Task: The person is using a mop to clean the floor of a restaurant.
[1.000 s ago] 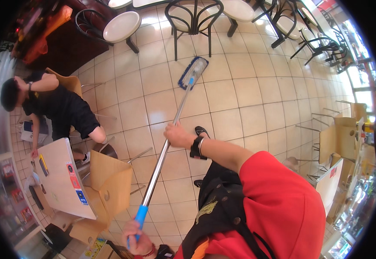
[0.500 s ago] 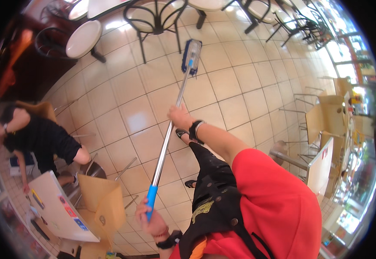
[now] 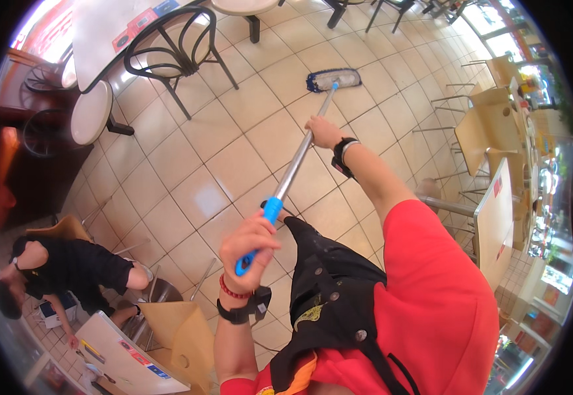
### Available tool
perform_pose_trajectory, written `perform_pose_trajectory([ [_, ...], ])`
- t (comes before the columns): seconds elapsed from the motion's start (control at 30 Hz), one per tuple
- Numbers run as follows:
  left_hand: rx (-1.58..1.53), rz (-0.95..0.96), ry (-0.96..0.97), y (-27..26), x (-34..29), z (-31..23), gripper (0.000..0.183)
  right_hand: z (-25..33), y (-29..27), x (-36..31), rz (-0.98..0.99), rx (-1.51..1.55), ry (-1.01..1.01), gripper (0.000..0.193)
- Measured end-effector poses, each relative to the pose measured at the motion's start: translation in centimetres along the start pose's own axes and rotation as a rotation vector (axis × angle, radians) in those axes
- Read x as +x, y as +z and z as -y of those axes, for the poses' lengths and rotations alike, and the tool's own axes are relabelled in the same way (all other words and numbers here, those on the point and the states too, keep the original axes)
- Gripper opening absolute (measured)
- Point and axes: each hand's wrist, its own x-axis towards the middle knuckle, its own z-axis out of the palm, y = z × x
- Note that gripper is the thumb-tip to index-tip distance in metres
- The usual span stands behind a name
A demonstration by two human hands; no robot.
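Both of my hands hold a flat mop [image 3: 294, 168] with a silver pole and a blue grip. My left hand [image 3: 250, 247] is wrapped round the blue grip near its end, in front of my body. Farther up, my right hand [image 3: 327, 132] closes on the metal pole. The mop head [image 3: 336, 79], a flat pad with a dark blue fringe, lies on the tiled floor [image 3: 247, 164] ahead of me, its long side running left to right. A blue joint ties it to the pole.
At the far left stand a black-framed chair [image 3: 180, 56], a round white stool [image 3: 92, 113] and a table [image 3: 95, 39]. A seated person in black [image 3: 79, 266] is by the table [image 3: 118, 349] at lower left. Wooden chairs [image 3: 487, 135] and another table [image 3: 495, 220] line the right.
The mop head has moved right and turned from lengthwise to crosswise. My left hand has come up and forward with the grip; my right hand has shifted forward and right.
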Motion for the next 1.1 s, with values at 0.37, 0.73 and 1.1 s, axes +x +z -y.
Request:
perform_pose_trajectory([
  [0.37,0.235,0.198,-0.057,4.3,-22.1,-18.3,0.019,11.6,7.4,-22.2,0.04,0.194,-0.365,0.02],
  [0.73,0.306,-0.097,-0.035,12.9,-46.6,-36.6,0.032,26.7,11.8,-48.4,0.252,0.186,-0.675,0.023],
  [1.1,0.361,-0.142,0.249,17.0,-52.5,-36.8,0.02,29.0,6.6,-49.0,0.222,-0.239,-1.141,0.007],
])
